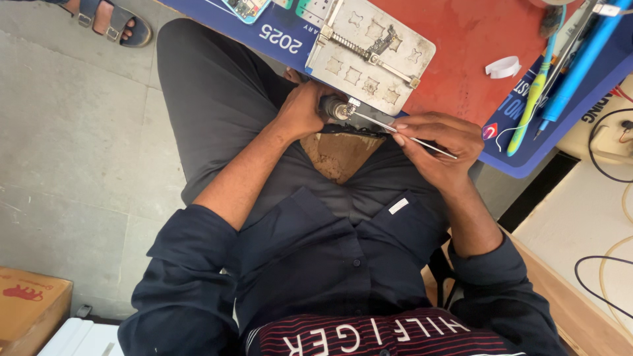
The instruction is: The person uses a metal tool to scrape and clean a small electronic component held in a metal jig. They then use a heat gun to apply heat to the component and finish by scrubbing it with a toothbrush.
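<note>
Both hands closed — left hand (pixel 304 109) gripping a small cylindrical tool (pixel 335 107), right hand (pixel 440 146) pinching thin metal tweezers (pixel 403 132).

Tool in left hand: a short, dark, cylindrical handle (pixel 331 107) with a shiny metal tip, lying roughly level, tip pointing toward the tweezers.
Tweezers: thin, silvery metal tweezers (pixel 409 134), long and slender, slanting from the dark tool's tip down toward the right hand (their tips meet that tool just below the plate's edge).
Small part at the tips: too tiny to make out.
Location: both sit at the near edge of the work surface, above the lap, just beside each other.
</note>
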Available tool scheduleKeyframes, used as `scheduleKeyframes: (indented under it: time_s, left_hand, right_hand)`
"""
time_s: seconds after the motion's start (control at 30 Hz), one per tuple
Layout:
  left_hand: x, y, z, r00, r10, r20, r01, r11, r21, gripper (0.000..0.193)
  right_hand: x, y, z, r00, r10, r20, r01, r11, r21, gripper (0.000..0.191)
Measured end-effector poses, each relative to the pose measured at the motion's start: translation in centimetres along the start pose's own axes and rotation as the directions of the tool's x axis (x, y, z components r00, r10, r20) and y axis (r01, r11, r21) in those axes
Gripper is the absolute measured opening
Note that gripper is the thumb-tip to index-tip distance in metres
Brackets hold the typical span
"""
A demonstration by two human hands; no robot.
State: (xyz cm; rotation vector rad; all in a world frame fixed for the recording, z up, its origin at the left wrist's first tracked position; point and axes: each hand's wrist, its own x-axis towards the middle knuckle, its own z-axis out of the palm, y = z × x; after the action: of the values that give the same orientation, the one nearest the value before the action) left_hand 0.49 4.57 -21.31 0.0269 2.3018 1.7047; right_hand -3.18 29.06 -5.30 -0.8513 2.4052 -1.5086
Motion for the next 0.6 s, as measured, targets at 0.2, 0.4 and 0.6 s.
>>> scheduleKeyframes:
  time_s: [0.2,0.4,0.6]
  left_hand:
    - [-0.05,0.05,-0.07,0.998,-0.063,0.009,0.063,0.998,-0.003,0.044]
    - [0.2,-0.53,0.23,0.998,-0.054,-0.032,0.057,0.996,0.073,0.046]
    - [0.1,-0.7,0.27,1.0,-0.013,-0.027,0.014,0.999,0.042,0.051]
  right_hand:
    - [-0.06,0.14,-0.05,1.0,-0.015,-0.001,0.015,1.0,-0.02,0.013]
    - [-0.08,0.28,-0.09,1.0,-0.019,-0.004,0.019,1.0,0.0,0.012]
    - [-0.17,0.37,-0.11,1.0,-0.015,-0.014,0.015,1.0,0.003,0.012]
